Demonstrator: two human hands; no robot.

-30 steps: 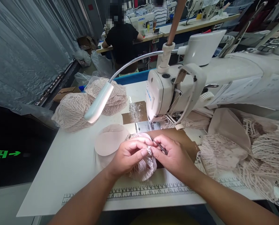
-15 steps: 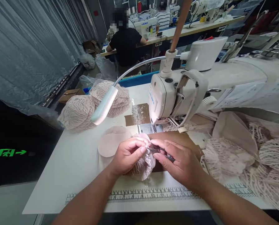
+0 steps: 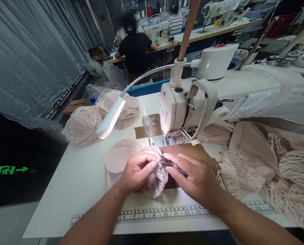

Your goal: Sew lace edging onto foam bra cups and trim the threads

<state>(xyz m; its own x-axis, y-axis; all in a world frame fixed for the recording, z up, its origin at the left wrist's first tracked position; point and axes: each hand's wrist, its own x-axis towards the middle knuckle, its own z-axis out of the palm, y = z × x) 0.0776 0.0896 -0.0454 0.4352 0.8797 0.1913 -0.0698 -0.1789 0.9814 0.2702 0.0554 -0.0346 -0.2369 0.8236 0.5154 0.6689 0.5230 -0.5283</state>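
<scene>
My left hand (image 3: 138, 170) pinches a beige lace cup piece (image 3: 154, 185) by its upper edge, between thumb and fingers. My right hand (image 3: 195, 175) is closed around small dark thread snips (image 3: 181, 172). Their blades point left and lie at the lace edge, right by my left fingertips. Whether a thread sits between the blades is too small to tell. Beside my left hand, a smooth beige cup (image 3: 120, 156) lies on the white table (image 3: 65, 190). The needle area of a white sewing machine (image 3: 171, 109) stands just beyond both hands.
Stacked lace cups (image 3: 84, 126) sit at the back left, under a gooseneck lamp (image 3: 111, 117). Lace pieces (image 3: 246, 168) are heaped on the right. A ruler strip (image 3: 167, 216) runs along the front edge. Farther back, a person in black (image 3: 134, 51) sits at another machine.
The view has shifted slightly. The snips' blades now look more spread at the lace edge. Both hands keep nearly the same place and hold.
</scene>
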